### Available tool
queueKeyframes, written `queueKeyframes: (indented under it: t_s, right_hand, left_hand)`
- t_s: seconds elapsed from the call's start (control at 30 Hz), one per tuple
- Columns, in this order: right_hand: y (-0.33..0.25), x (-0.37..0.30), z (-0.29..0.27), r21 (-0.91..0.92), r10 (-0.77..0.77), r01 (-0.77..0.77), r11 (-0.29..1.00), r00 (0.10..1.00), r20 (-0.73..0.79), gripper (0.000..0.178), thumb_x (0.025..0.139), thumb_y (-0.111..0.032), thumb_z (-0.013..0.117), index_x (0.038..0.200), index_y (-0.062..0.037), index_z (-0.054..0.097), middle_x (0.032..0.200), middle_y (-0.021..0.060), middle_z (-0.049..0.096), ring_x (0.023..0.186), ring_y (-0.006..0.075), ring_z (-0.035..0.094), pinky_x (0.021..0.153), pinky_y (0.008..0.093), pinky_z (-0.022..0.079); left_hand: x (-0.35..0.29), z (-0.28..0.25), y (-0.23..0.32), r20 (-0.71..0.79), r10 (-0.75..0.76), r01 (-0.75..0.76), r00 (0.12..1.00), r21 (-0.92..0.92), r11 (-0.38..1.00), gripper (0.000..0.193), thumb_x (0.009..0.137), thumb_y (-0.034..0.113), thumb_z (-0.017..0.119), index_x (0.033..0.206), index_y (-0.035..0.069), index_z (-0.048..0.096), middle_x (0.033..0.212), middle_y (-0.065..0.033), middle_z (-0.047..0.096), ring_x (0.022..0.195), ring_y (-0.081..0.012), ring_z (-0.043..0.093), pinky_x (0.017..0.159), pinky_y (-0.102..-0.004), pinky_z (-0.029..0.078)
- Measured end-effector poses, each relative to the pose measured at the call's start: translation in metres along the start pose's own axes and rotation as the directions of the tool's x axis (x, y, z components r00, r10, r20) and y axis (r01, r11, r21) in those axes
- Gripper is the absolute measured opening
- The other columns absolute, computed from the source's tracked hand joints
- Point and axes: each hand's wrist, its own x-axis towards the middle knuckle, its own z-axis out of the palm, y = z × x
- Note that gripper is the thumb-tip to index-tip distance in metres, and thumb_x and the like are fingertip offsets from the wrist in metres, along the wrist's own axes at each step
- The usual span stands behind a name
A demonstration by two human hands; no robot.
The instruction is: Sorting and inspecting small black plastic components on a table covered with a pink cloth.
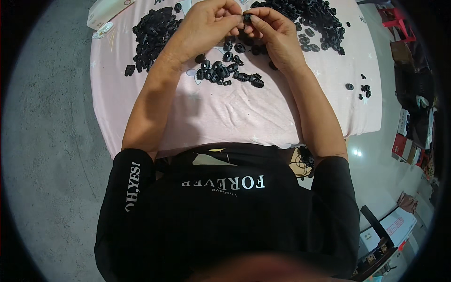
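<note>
At the far side of the table my left hand (pixel 206 27) and my right hand (pixel 278 38) meet, fingertips pinched together. Between them is a small black plastic piece (pixel 247 18), mostly covered by my fingers; both hands grip it. Just below my hands lies a loose cluster of rounded black pieces (pixel 216 73), some oval with holes. Left of my left hand is a heap of darker, blockier black parts (pixel 152 37). Beyond my right hand spreads a big pile of black pieces (pixel 324 23), with several oval rings (pixel 307 41) at its near edge.
A pale pink cloth (pixel 225 117) with a star print covers the table. A white box (pixel 105 11) and a small plastic packet (pixel 102 30) sit at its far left corner. Stray black pieces (pixel 366 89) lie toward the right edge. Beyond stand a red stool (pixel 397 23) and cartons (pixel 404 148).
</note>
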Motion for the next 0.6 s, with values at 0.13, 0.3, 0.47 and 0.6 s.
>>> queueKeyframes:
  t_s: [0.13,0.3,0.47,0.6]
  right_hand:
    - [-0.0006,-0.0010,-0.0019,0.009,0.005,-0.006,1.000,1.000,0.023,0.019,0.103,-0.016,0.065,0.117,-0.0043,0.069,0.090,0.0008,0.071,0.079,0.0048,0.064,0.067,0.0164,0.048]
    - [0.0020,0.0007,-0.0032,-0.002,-0.001,0.001,1.000,0.999,0.035,0.019,0.103,-0.016,0.065,0.118,-0.0051,0.069,0.091,0.0002,0.071,0.080,0.0046,0.064,0.067,0.0169,0.048]
    - [0.0027,0.0002,-0.0038,-0.004,-0.022,0.022,1.000,0.999,0.033,0.019,0.103,-0.017,0.065,0.118,-0.0060,0.070,0.092,-0.0011,0.071,0.081,0.0041,0.064,0.068,0.0165,0.048]
    - [0.0003,-0.0010,0.0000,-0.033,-0.039,0.040,0.999,0.999,0.025,0.019,0.103,-0.018,0.064,0.118,-0.0071,0.070,0.092,-0.0014,0.071,0.081,0.0039,0.064,0.067,0.0165,0.048]
  left_hand:
    - [0.0025,-0.0021,-0.0008,0.013,-0.108,0.109,0.994,-0.083,0.991,0.005,0.102,0.006,0.059,0.105,0.003,0.061,0.084,0.0015,0.061,0.073,-0.0050,0.059,0.060,-0.0173,0.046]
    - [0.0019,0.0022,-0.0024,-0.017,-0.004,0.005,1.000,0.021,1.000,0.006,0.101,0.004,0.058,0.105,0.001,0.061,0.085,-0.0001,0.063,0.073,-0.0071,0.060,0.063,-0.0197,0.049]
    - [0.0035,0.0027,-0.0023,-0.013,-0.027,0.028,1.000,0.078,0.997,0.009,0.102,0.004,0.054,0.107,-0.001,0.060,0.085,-0.0033,0.066,0.075,-0.0088,0.063,0.067,-0.0218,0.052]
    - [0.0027,0.0019,-0.0031,-0.021,-0.008,0.009,1.000,0.028,1.000,0.012,0.104,0.006,0.054,0.110,-0.001,0.060,0.086,-0.0034,0.068,0.075,-0.0082,0.063,0.067,-0.0208,0.052]
